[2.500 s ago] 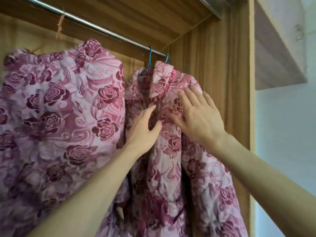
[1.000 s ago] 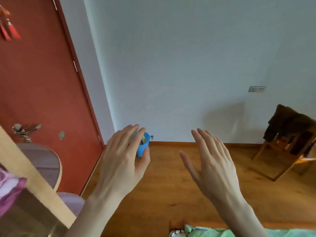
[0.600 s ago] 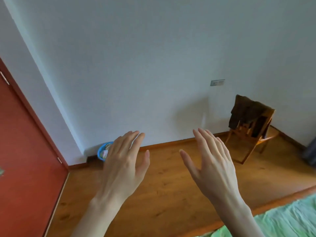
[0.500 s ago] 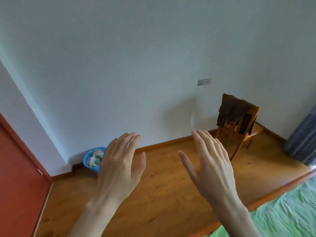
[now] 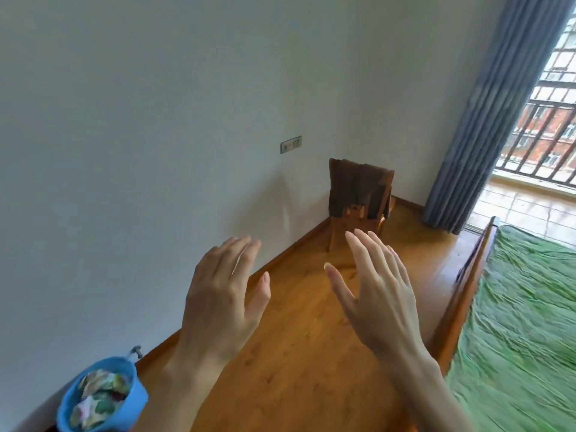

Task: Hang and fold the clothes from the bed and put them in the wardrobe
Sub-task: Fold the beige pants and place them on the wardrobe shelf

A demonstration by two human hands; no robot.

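Judging by both hands, left hand [image 5: 218, 294] and right hand [image 5: 378, 291], each grip wide and empty, another garment is to be fetched from the bed [image 5: 523, 322] beside them.

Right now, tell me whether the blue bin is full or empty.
Nearly full: crumpled patterned scraps fill the blue bin almost to its rim.

Glossy wood floor [image 5: 299, 353] — crumpled green cloth on the bed [image 5: 526, 322] — matt painted wall [image 5: 140, 135].

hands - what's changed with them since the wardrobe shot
Both let go of the pink floral garments hanging in the wardrobe. The view swung right, past the red door, to the bed and chair. Left hand and right hand stay open, holding nothing.
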